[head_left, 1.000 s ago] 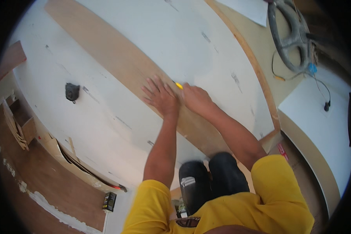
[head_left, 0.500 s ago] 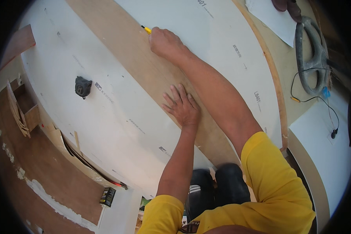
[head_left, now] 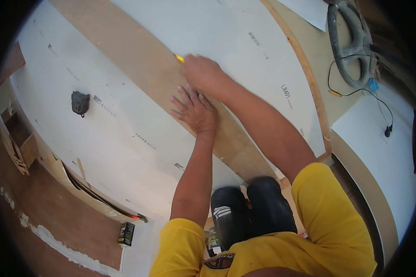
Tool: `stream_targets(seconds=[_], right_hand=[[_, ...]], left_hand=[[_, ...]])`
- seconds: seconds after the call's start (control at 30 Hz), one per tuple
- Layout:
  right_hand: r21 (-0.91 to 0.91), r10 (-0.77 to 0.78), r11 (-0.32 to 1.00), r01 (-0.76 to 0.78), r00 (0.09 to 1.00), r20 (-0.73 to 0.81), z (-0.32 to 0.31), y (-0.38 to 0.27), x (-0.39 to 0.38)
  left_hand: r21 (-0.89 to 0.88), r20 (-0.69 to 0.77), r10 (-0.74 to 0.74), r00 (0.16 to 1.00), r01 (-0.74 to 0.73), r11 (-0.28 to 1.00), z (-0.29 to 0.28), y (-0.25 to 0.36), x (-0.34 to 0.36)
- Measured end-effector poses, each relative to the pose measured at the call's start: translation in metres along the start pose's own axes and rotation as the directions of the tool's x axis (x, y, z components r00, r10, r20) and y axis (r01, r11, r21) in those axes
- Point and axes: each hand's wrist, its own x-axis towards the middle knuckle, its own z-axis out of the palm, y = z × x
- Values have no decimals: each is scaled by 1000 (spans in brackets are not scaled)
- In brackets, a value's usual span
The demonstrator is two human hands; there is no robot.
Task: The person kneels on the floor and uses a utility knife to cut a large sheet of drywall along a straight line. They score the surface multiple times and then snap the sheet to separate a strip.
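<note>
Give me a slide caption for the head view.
Left hand spread on a brown strip over white sheeting; right hand grips a yellow tool at the strip's edge.

A white panel [head_left: 272, 83] is carrying a brown strip [head_left: 155, 76], which is lying diagonally across it; a dark tape measure [head_left: 81, 102] is resting on the panel, apart from the strip, to its left.

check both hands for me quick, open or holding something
Left hand: open, spread on the brown strip, holding nothing visible.
Right hand: closed, holding a slim yellow tool, mostly hidden in the grip.
</note>
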Motion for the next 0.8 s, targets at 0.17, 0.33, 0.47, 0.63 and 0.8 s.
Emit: stream_targets(seconds=[0.17,0.33,0.47,0.63,0.8], right_hand=[[14,185,982,-187,978,99,27,43,-98],[10,163,987,-163,985,51,4,42,-90],[156,-47,984,88,966,-253,-17,9,-2],[127,-135,973,190,926,-352,-14,-34,130],[94,-96,989,111,983,-159,-25,-61,159]], left_hand=[[11,-31,33,999,-33,999,-3,0,0],[-4,-19,38,999,-38,999,-7,-1,2],[82,102,-31,994,23,996,-2,-2,2],[27,3,13,1000,-13,1000,1,-4,-1],[35,-16,16,1000,-16,999,-2,-2,1]])
